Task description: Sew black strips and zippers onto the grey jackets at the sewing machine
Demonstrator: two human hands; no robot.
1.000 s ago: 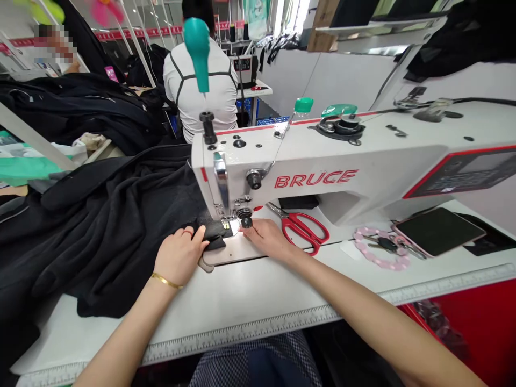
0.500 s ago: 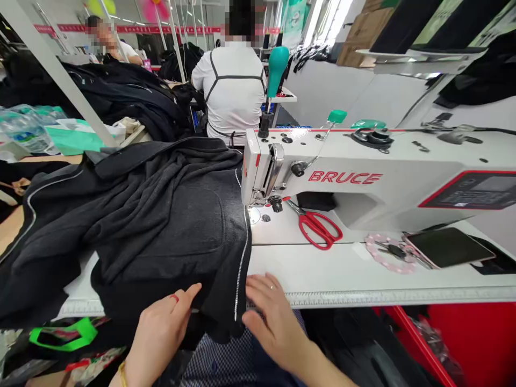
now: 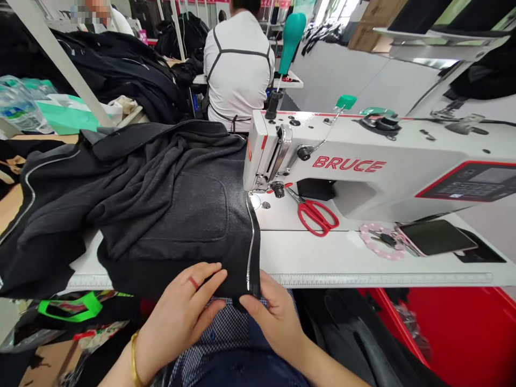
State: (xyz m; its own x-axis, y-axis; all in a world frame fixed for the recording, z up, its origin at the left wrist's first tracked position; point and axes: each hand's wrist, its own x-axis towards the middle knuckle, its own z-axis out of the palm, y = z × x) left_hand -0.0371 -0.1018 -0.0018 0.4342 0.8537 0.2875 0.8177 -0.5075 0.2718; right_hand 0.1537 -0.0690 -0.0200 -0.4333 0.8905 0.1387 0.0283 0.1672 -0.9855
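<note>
Pinching the dark garment [image 3: 197, 207], the right hand [image 3: 280, 317] has fingertips apparently hidden beneath.

1. Left hand [image 3: 185, 303] was up at the sewing machine's [image 3: 350, 145] needle a second ago, now it's down on the black jacket's [image 3: 197, 209] hem, fingertips closer to the zipper [image 3: 253, 242] than half a second back.
2. Right hand [image 3: 278, 312] left the needle too; it was loose beside the zipper, now it's pinching the bottom corner.
3. That zipper's now showing, wasn't a second ago.
</note>
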